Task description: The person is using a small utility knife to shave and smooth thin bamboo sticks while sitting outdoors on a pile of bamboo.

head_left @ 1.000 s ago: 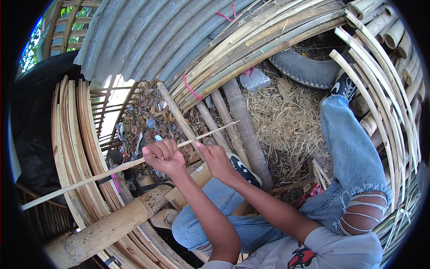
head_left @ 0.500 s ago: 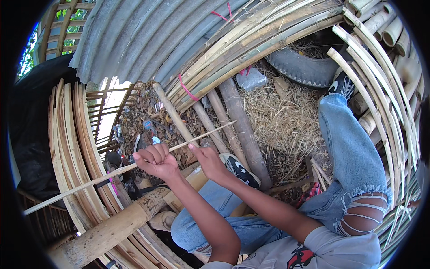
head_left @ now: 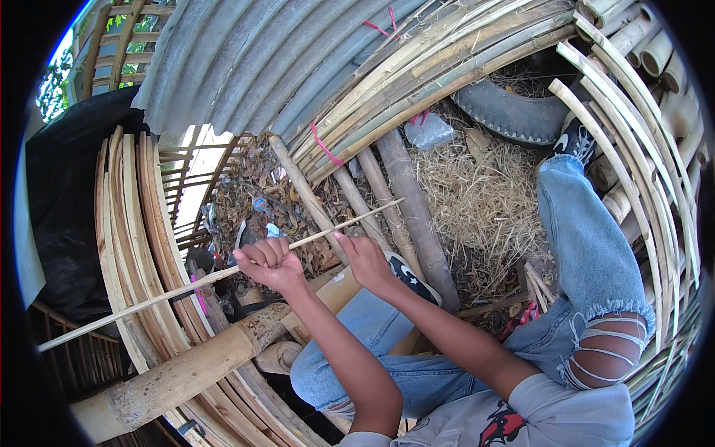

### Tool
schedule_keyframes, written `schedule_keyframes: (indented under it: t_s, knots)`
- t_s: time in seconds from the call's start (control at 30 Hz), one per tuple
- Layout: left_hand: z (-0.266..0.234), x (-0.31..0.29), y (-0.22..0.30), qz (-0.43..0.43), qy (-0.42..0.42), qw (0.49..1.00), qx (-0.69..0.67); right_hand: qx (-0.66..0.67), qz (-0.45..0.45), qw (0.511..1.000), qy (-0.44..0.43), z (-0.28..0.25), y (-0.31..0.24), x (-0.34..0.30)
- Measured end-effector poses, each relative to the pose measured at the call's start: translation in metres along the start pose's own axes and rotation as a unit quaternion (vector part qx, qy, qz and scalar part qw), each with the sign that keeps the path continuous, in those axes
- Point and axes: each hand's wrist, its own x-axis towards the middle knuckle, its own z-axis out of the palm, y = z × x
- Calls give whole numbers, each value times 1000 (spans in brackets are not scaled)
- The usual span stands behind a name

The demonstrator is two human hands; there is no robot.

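Corrugated metal sheet (head_left: 261, 67) up top; lattice (head_left: 128, 41) upper L w/ daylight & greenery (head_left: 52, 93) behind; blk sheeting (head_left: 67, 186) far L; ground (head_left: 294, 216) strewn w/ dry leaves, straw (head_left: 484, 208) R of ctr.

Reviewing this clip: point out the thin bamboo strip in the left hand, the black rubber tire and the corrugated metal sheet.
Thin bamboo strip (head_left: 190, 285): head view, middle of its shaft.
Black rubber tire (head_left: 508, 118): head view, its curved sidewall.
Corrugated metal sheet (head_left: 253, 74): head view, its ridged face.

Open-air bamboo workyard — bundled strips (head_left: 436, 74), stacked poles (head_left: 657, 55)
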Motion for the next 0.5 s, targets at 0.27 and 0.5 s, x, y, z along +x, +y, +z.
schedule_keyframes:
  t_s: [0.27,0.5]
  knots:
    - [13,3,-14,-7,-30,999,-33,-76,142,977,143,-66,133,63]
    - [16,1,-6,-10,-42,999,-2,36,-41,997,51,-16,26,14]
